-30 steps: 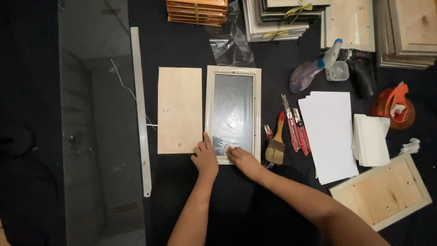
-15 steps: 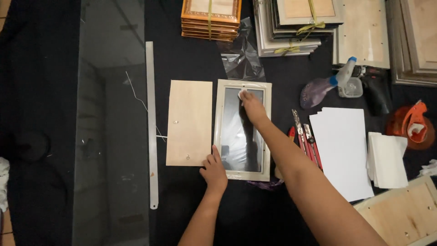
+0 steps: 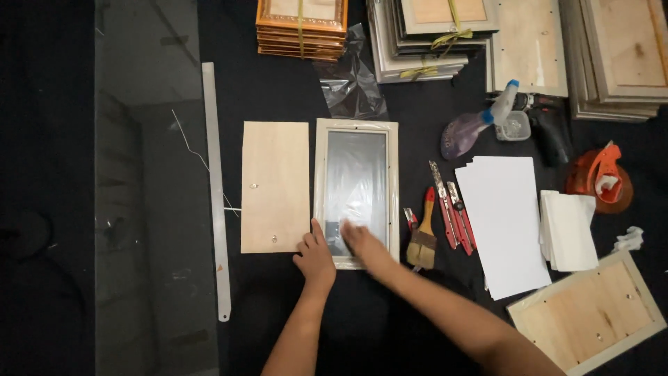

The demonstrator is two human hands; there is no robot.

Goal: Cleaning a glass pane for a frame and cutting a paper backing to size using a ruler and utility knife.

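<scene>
Evidently the glass (image 3: pixel 356 186) lies in the pale frame (image 3: pixel 357 191) on the dark table (image 3: pixel 278 83), beside a plywood board (image 3: pixel 275 186). Left hand (image 3: pixel 314 256) rests flat, fingers spread, on the frame's lower corner. Right hand (image 3: pixel 362 244) is blurred on the glass; I cannot tell its grip. Wiping well calls for steady bracing and light, even strokes near the edges.

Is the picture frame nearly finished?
Not yet. The glass already sits in the frame. The right hand is on the glass and the left hand steadies the bottom corner. The wooden back board lies beside it, not fitted.
</scene>
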